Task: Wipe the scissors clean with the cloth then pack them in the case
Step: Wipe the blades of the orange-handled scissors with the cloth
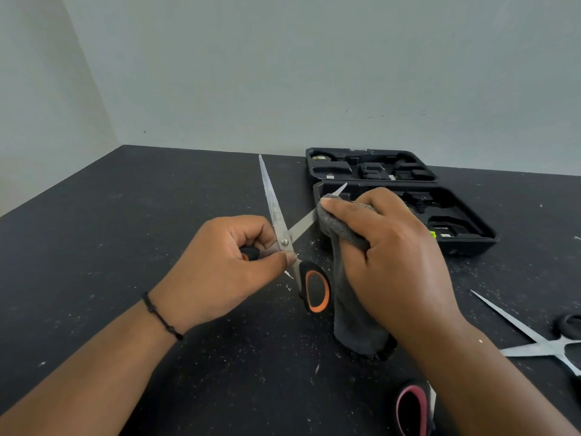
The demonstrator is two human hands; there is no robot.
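— Scissors (284,234) with orange-and-black handles are spread wide open above the dark table (125,247), held up by both hands. Which hand has what?

— The left hand (226,272) has its fingers curled round one handle, with the thumb pressed near the pivot screw. The other handle loop hangs free just below and to the right of that thumb.

— And the right hand (390,256)?

— It grips a grey cloth (349,234), wrapped over one blade of the scissors. The fingers and thumb pinch the blade through the fabric, and only the blade's tip pokes out beyond the fingertips. The rest of the cloth hangs down under the palm to the table.

— Where does the other blade point?

— Up and away from the person, bare, dull and spotted.

— What lies behind the hands?

— A black case (465,228) lies open just beyond the right hand, near the wall, its moulded hollows facing up. The far half sits against the near half.

— Anything else on the table?

— A second pair of scissors (534,341) lies open at the right edge, well apart from the case. A third handle, black with a pink rim (412,407), shows at the bottom beside the right forearm. The left wrist wears a thin black bracelet (162,316). The tabletop is flecked with pale specks.
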